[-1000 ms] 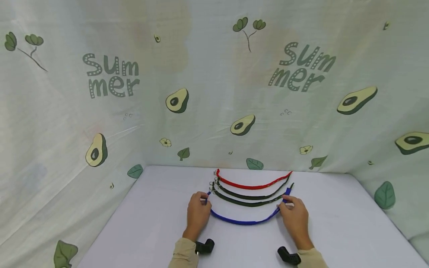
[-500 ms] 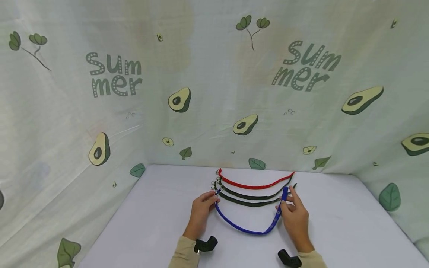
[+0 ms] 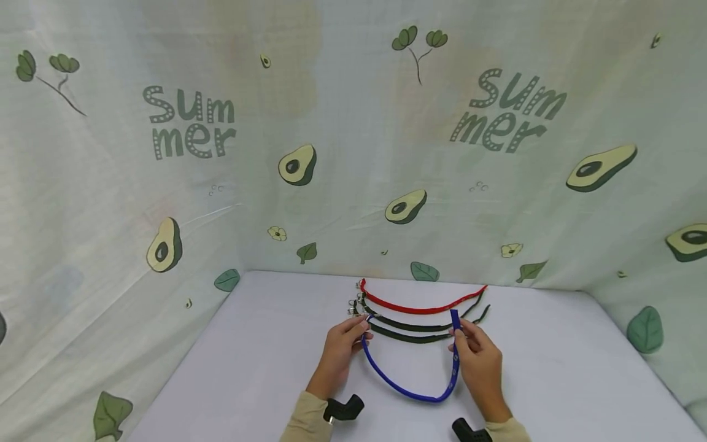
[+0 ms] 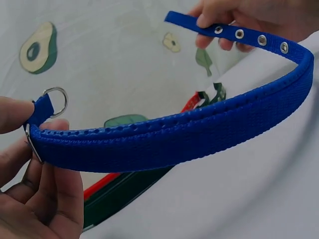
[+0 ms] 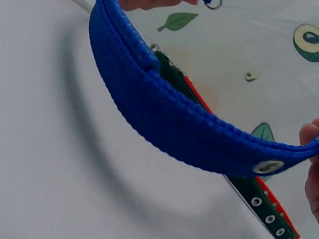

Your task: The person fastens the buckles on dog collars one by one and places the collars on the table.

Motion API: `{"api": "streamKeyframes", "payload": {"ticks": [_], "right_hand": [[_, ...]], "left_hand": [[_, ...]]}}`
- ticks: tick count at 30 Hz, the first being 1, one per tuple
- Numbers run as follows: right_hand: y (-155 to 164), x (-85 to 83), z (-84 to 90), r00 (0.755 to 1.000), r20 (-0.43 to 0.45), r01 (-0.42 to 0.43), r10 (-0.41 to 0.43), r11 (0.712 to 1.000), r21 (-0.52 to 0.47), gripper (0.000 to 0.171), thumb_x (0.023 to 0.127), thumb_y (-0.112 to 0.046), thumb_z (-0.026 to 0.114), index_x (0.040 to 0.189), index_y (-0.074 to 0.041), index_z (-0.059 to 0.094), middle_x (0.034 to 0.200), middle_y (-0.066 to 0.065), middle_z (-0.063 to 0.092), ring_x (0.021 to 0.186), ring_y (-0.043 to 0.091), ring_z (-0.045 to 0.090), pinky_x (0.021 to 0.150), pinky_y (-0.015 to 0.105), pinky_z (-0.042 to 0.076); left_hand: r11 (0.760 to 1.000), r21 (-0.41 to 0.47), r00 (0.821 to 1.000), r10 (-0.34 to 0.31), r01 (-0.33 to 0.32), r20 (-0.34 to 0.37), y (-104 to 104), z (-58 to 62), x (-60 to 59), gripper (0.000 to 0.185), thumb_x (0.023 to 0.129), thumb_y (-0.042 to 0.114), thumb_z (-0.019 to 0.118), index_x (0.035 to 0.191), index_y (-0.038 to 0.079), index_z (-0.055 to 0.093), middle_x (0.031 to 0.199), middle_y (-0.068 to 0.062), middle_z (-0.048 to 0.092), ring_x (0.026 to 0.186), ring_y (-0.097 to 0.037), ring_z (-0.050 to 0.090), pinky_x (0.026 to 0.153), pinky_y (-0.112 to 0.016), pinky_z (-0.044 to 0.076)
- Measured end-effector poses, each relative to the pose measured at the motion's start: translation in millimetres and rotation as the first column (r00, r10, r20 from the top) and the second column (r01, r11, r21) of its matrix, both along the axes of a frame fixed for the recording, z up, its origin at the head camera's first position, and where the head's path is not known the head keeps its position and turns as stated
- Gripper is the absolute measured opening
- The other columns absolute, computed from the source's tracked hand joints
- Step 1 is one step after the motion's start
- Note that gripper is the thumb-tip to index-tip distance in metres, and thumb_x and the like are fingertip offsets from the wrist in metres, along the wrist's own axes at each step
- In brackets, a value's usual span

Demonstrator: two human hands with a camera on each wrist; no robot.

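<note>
Held above the table (image 3: 265,344), the blue collar (image 4: 174,139) hung in a curve on the near side of the red collar (image 3: 422,310). The left hand (image 3: 338,350) pinched its end with the metal ring (image 4: 66,101); the right hand (image 3: 482,362) pinched the other end, beyond the eyelets (image 4: 262,40). Two green collars (image 3: 417,328) lay just nearer than the red collar; a curtain (image 3: 342,123) hung behind it.

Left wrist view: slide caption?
Blue strap, ringed end in the left hand, eyeleted end in the right hand.
</note>
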State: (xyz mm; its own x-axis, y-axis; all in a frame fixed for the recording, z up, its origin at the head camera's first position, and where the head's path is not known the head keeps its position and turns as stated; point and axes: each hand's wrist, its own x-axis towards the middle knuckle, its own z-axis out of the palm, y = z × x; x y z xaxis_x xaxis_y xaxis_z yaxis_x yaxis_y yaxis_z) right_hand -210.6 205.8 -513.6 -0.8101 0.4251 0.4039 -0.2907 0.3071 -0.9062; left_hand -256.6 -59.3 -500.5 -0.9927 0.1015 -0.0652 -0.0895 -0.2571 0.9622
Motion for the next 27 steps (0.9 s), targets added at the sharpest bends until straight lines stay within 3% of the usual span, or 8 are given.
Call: {"api": "streamKeyframes", "payload": {"ticks": [4, 10, 20, 27], "right_hand": [[-4.9, 1.9, 10.0, 0.993, 0.047, -0.104, 0.107, 0.992, -0.068, 0.025, 0.1, -0.013, 0.063, 0.123, -0.005, 0.068, 0.094, 0.014, 0.072, 0.068, 0.019, 0.064, 0.061, 0.023, 0.053], [-12.8, 5.8, 24.3, 0.955, 0.138, -0.228, 0.262, 0.947, -0.227, 0.031, 0.1, -0.018, 0.064, 0.124, 0.001, 0.066, 0.095, 0.017, 0.071, 0.071, 0.019, 0.064, 0.063, 0.024, 0.054], [-17.1, 8.5, 34.7, 0.932, 0.152, -0.273, 0.329, 0.912, -0.305, 0.034, 0.099, -0.024, 0.066, 0.124, 0.0, 0.062, 0.098, 0.015, 0.07, 0.075, 0.027, 0.069, 0.063, 0.031, 0.056], [-14.5, 9.0, 40.2, 0.921, 0.101, -0.296, 0.376, 0.846, -0.444, 0.04, 0.1, -0.027, 0.065, 0.125, 0.003, 0.055, 0.102, 0.017, 0.069, 0.068, 0.017, 0.064, 0.059, 0.027, 0.054]], "left_hand": [[0.999, 0.007, 0.999, -0.037, 0.037, -0.027, 8.0, 6.4, 2.4, 0.042, 0.098, 0.019, 0.066, 0.132, -0.005, 0.06, 0.115, -0.021, 0.065, 0.092, -0.018, 0.067, 0.084, -0.031, 0.055], [0.998, 0.032, 0.997, -0.054, 0.056, -0.046, 15.2, 13.2, 4.5, 0.038, 0.101, 0.02, 0.063, 0.131, -0.003, 0.06, 0.115, -0.022, 0.066, 0.09, -0.019, 0.067, 0.084, -0.031, 0.056], [0.993, 0.116, 0.998, -0.026, 0.033, -0.063, 29.7, 29.7, -2.2, 0.042, 0.1, 0.019, 0.063, 0.133, -0.005, 0.055, 0.102, -0.012, 0.065, 0.078, -0.015, 0.063, 0.071, -0.027, 0.054], [0.987, 0.141, 0.993, -0.07, 0.082, -0.09, 41.0, 40.8, 0.5, 0.039, 0.096, 0.021, 0.07, 0.128, 0.001, 0.063, 0.094, -0.005, 0.064, 0.057, -0.008, 0.04, 0.051, -0.019, 0.035]]}}
